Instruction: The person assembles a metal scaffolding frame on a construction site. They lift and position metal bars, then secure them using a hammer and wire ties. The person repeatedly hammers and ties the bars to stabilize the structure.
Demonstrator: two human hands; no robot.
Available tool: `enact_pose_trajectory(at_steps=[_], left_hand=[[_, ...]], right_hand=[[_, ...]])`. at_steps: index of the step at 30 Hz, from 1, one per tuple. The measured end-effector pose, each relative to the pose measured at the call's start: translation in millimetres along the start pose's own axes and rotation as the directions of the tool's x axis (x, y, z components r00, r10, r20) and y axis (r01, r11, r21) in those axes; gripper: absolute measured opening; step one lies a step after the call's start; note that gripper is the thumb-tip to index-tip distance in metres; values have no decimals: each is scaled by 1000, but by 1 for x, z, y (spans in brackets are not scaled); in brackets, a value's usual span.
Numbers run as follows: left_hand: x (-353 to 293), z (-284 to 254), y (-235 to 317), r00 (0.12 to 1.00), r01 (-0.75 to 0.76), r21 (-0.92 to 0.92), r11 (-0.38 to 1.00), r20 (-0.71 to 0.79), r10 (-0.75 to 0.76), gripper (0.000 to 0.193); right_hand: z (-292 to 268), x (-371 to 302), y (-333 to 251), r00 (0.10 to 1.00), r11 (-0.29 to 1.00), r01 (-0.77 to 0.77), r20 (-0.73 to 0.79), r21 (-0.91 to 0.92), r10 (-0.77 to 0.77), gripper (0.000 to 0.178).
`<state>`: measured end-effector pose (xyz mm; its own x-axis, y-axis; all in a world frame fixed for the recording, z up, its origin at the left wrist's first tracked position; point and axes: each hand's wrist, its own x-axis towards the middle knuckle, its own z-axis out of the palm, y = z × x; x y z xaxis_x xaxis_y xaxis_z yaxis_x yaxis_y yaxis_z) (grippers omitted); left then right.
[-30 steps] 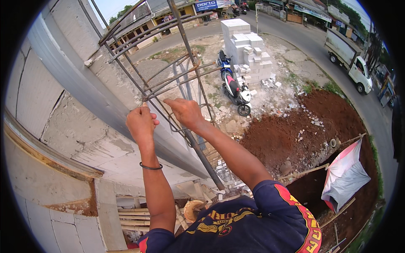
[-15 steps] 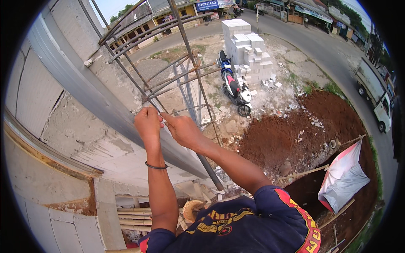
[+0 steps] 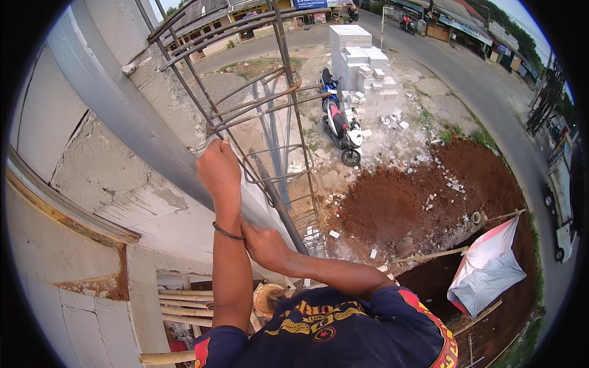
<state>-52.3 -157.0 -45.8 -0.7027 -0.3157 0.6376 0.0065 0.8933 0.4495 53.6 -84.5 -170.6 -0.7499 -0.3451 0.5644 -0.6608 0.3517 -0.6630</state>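
My left hand (image 3: 218,169), a dark band on its wrist, is closed beside the rusty rebar cage (image 3: 297,116) and the edge of a long grey metal strip (image 3: 132,122) along the block wall. Whatever its fingers hold is hidden. Lower down, my right hand (image 3: 265,245) has curled fingers right by my left wrist. Its fingertips are partly behind that wrist, so I cannot see what is in them. A dark pole (image 3: 283,221) slants past between the cage and my right hand.
A pale block wall (image 3: 92,165) rises at left. Far below stand two parked motorbikes (image 3: 339,126), stacked white blocks (image 3: 362,61) and red soil (image 3: 392,202). A pink and white sheet (image 3: 491,264) covers a pit at right. Bamboo poles (image 3: 187,311) lie beneath me.
My right hand has dropped from beside my left fingertips to my left wrist. My left hand has stayed near the cage and turned slightly. The truck on the road has moved nearer.
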Motion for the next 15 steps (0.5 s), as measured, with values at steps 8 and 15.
enact_pose_trajectory(at_steps=[8, 15], left_hand=[[-4, -6, 5, 999, 25, 153, 988, -41, -19, 23], [-3, -2, -2, 996, -82, 315, 945, -11, 90, 24]], right_hand=[[-37, -7, 61, 990, 978, 133, -62, 161, -125, 41], [-23, -70, 126, 846, 846, -518, -71, 127, 529, 28]])
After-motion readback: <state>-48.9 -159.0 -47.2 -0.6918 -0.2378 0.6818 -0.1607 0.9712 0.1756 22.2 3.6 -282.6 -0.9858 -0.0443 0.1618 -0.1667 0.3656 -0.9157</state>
